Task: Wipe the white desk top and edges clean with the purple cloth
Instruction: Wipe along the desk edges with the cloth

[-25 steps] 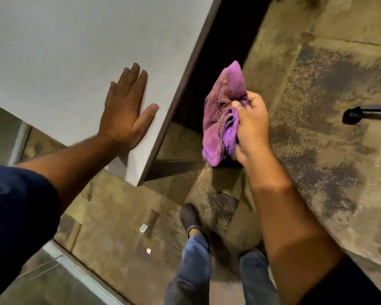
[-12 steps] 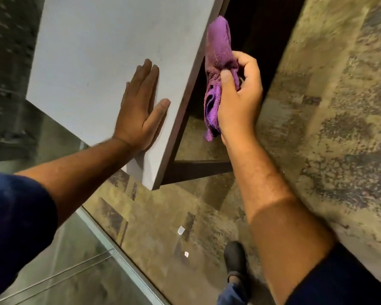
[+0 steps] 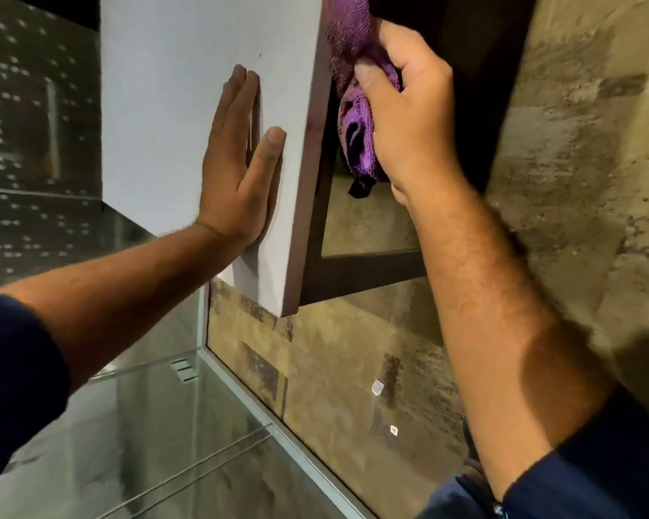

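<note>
Left hand [image 3: 240, 174]: open, palm flat on the white desk top [image 3: 173, 106], near its edge.
Right hand [image 3: 409, 118]: clenched around the bunched purple cloth [image 3: 353, 80], pressed against the desk's side edge [image 3: 311, 174].

Bunched purple cloth [image 3: 355, 106] presses white desk's [image 3: 188, 99] edge.

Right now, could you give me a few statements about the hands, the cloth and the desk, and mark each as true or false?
1. The right hand grips the purple cloth. True.
2. The left hand is closed in a fist. False: it lies flat and open on the white desk top.
3. The cloth is pressed against the desk's side edge. True.
4. The cloth lies spread in the middle of the desk top. False: it is bunched at the edge.
</note>
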Action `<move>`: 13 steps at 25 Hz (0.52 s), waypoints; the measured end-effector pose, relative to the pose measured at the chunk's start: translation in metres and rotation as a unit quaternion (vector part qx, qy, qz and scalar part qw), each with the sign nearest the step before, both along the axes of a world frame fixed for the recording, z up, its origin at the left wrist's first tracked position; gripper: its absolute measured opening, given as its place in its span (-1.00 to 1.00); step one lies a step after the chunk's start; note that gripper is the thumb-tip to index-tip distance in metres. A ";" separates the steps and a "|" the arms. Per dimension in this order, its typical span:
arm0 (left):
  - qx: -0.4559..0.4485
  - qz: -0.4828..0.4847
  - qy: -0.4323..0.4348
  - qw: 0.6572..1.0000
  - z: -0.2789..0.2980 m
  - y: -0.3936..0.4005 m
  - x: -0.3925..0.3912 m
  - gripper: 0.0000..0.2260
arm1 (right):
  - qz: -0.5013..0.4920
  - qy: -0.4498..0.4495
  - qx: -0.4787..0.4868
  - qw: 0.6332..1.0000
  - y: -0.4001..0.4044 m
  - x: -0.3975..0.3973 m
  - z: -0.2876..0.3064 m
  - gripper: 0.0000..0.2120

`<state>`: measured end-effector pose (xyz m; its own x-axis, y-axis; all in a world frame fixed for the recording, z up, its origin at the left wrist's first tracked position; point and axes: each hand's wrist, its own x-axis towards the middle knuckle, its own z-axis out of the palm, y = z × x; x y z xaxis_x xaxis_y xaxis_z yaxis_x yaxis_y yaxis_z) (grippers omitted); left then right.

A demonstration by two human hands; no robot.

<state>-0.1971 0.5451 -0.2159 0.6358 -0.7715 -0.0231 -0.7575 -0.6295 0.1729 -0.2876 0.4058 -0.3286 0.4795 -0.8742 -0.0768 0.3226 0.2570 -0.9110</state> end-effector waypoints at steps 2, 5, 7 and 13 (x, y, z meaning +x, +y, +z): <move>-0.002 0.002 0.004 1.000 -0.001 -0.001 -0.002 -0.42 | -0.001 -0.017 -0.008 1.000 0.002 0.003 -0.002 -0.62; -0.006 0.010 0.007 1.000 -0.002 -0.001 -0.006 -0.41 | 0.008 -0.007 -0.045 0.999 -0.001 0.001 0.004 -0.61; -0.011 0.009 -0.001 1.000 -0.001 -0.002 -0.007 -0.42 | 0.023 -0.001 -0.061 0.998 -0.007 -0.002 0.007 -0.61; -0.030 0.006 0.009 0.999 -0.002 0.004 -0.005 -0.44 | 0.038 0.008 -0.018 0.999 -0.008 -0.008 0.012 -0.62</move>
